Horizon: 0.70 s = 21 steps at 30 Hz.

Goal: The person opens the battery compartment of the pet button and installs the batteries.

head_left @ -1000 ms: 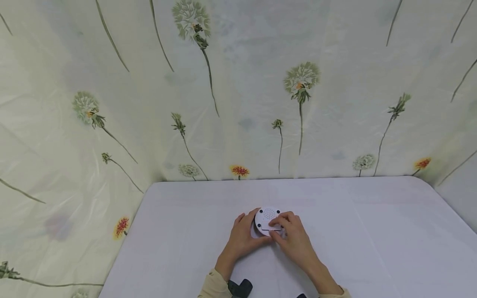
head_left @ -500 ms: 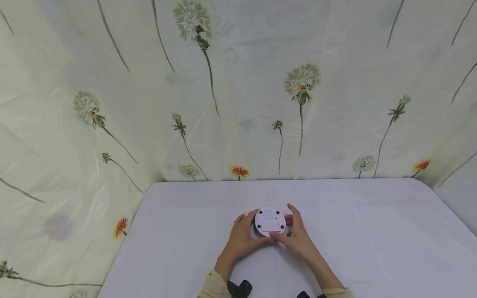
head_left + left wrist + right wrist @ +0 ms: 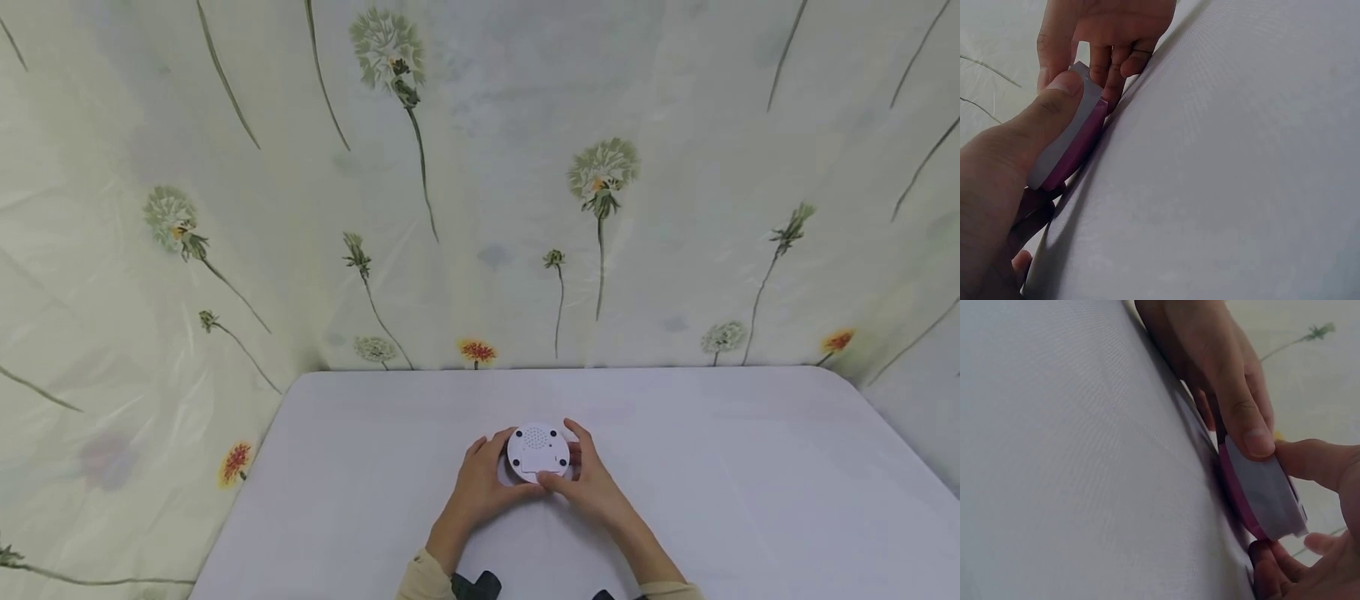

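Tilted face up over the table is a round white device (image 3: 536, 440), its face showing a patch of small holes, several black feet and a rectangular cover (image 3: 542, 464). Its side (image 3: 1075, 134) is white with a magenta layer underneath, as the left wrist view shows. My left hand (image 3: 480, 485) grips it round the left edge, thumb along the near side. My right hand (image 3: 597, 493) holds the lower right edge, thumb (image 3: 1313, 459) at the near rim and some fingers behind the right side. The right index finger stands raised off the device.
A white cloth (image 3: 360, 492) covers the table. Behind it hangs a curtain (image 3: 495, 167) printed with dandelions. Dark wrist straps (image 3: 477, 586) show near the sleeves at the bottom edge.
My right fingers have lifted off the device's face and moved to its right edge, uncovering the cover. The left hand keeps its grip. The head view has shifted slightly.
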Available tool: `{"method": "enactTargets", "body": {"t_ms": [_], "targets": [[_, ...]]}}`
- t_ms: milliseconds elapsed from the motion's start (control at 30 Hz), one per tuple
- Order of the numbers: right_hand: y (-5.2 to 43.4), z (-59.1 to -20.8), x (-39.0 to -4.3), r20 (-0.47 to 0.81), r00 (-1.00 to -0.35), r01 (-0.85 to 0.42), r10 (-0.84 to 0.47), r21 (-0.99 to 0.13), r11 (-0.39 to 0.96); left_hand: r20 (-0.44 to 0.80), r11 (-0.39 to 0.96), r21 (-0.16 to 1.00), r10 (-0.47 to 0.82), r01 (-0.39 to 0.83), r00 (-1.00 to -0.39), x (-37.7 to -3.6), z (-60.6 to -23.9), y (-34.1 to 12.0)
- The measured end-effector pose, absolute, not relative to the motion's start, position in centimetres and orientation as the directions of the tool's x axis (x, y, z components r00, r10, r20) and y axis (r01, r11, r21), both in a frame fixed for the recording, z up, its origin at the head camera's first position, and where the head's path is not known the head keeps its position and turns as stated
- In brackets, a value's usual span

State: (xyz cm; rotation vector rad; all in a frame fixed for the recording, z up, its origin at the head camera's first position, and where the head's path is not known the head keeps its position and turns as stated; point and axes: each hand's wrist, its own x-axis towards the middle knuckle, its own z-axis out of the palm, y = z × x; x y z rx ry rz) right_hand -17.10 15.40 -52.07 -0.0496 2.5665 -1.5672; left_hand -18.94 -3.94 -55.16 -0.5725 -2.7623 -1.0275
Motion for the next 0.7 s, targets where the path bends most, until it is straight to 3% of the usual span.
{"method": "enactTargets", "body": {"t_ms": [700], "targets": [[14.84,-52.35,-16.53,-0.034,-0.988,-0.045,-0.15,-0.869,0.493,0.229,0.701,0.606,0.298,0.376,-0.927,-18.77,-54.95,-3.77]]}}
